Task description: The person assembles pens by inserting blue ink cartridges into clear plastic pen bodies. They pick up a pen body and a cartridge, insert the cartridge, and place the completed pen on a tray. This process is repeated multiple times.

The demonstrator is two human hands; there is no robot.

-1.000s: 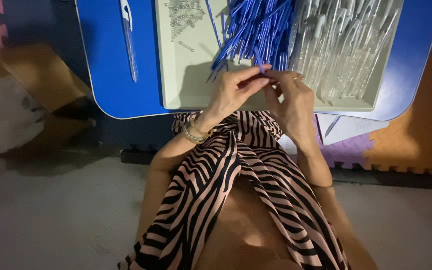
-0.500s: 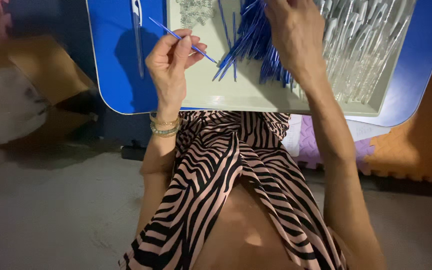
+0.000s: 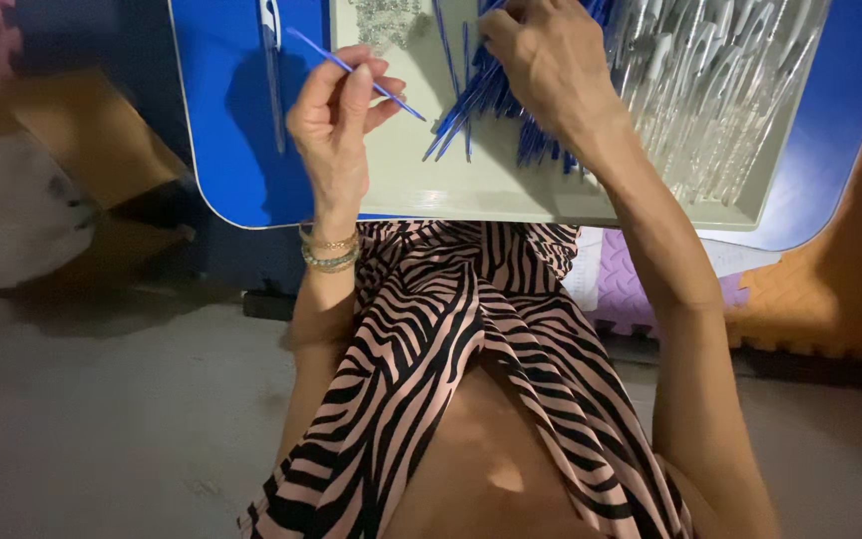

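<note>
Nearest the camera is a lap in zebra-striped cloth, with both forearms reaching forward to a pale tray (image 3: 471, 200) on a blue table (image 3: 221, 120). The left hand (image 3: 336, 120), bracelets at the wrist, pinches one thin blue refill (image 3: 356, 75) between thumb and fingertips, tilted above the tray's left part, its lower tip towards the pile. The right hand (image 3: 551, 65) is curled down onto the heap of blue refills (image 3: 491, 110) in the tray's middle, fingers closed among them; whether it grips one I cannot tell. Right of the heap lie clear barrels (image 3: 720, 90), and at the tray's far edge a small heap of tiny parts (image 3: 386, 20). This looks like the picking-up stage of pen assembly: one refill is in hand, and the next move likely calls for a matching piece brought in line with it.
</note>
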